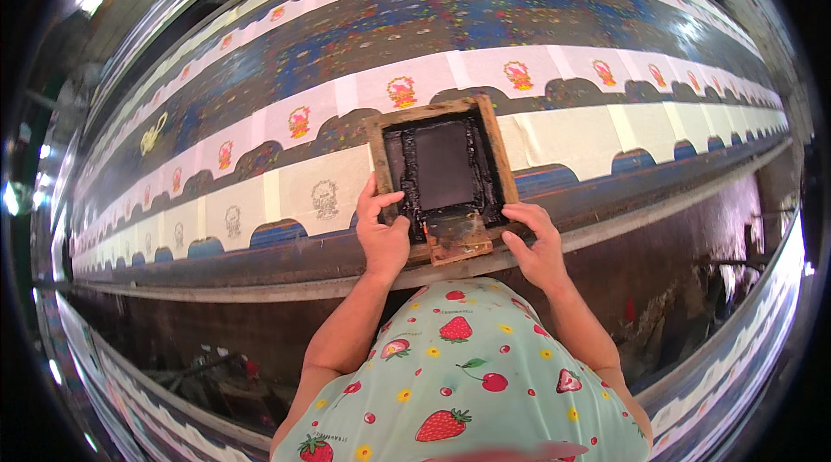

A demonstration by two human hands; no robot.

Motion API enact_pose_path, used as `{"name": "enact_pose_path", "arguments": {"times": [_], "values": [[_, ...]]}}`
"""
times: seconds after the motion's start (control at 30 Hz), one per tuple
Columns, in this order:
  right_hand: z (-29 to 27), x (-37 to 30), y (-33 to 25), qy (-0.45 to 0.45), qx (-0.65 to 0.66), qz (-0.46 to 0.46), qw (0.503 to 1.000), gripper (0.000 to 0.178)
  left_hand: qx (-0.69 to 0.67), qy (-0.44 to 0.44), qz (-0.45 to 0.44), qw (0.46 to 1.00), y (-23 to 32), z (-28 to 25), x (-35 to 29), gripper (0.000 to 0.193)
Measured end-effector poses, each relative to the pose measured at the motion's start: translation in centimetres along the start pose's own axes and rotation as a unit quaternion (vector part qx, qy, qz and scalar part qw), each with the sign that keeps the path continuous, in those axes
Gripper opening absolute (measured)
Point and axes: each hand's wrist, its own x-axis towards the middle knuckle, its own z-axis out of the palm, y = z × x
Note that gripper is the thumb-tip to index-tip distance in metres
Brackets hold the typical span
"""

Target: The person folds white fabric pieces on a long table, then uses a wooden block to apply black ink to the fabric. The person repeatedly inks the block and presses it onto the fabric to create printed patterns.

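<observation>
A wooden screen-printing frame [496, 137] lies on the row of cream cloth pieces [561, 147] nearest me. Black ink coats the inner edges around its dark mesh [443, 166]. A wooden squeegee [459, 241], stained with ink, rests at the frame's near end. My left hand [383, 237] grips the left side of the frame near its lower corner, fingers bent over the rim. At the lower right corner, my right hand [538, 245] holds the frame between thumb and fingers. Left of the frame, a cream piece carries a thin dark outline print [324, 200].
Farther across the long table [381, 20] runs a row of white pieces with red and yellow prints [401, 91]. Another printed row lies beyond it. A pale crumpled item [153, 135] sits at the left. The table's near edge [260, 290] passes in front of me.
</observation>
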Motion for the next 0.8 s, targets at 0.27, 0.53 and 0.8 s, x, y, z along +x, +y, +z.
{"name": "enact_pose_path", "arguments": {"times": [0.27, 0.53, 0.8], "values": [[-1.7, 0.7, -1.0, -0.005, -0.142, -0.126, 0.982, 0.037, 0.005, 0.003, -0.036, 0.999, 0.5, 2.2, -0.6, 0.045], [0.6, 2.3, -3.2, -0.182, -0.209, -0.231, 0.933, 0.049, -0.005, -0.007, -0.059, 0.998, -0.6, 2.3, -0.4, 0.045], [1.1, 6.4, -4.9, -0.295, -0.261, -0.238, 0.888, 0.043, 0.008, -0.013, -0.091, 0.996, -0.6, 2.3, -0.5, 0.045]]}}
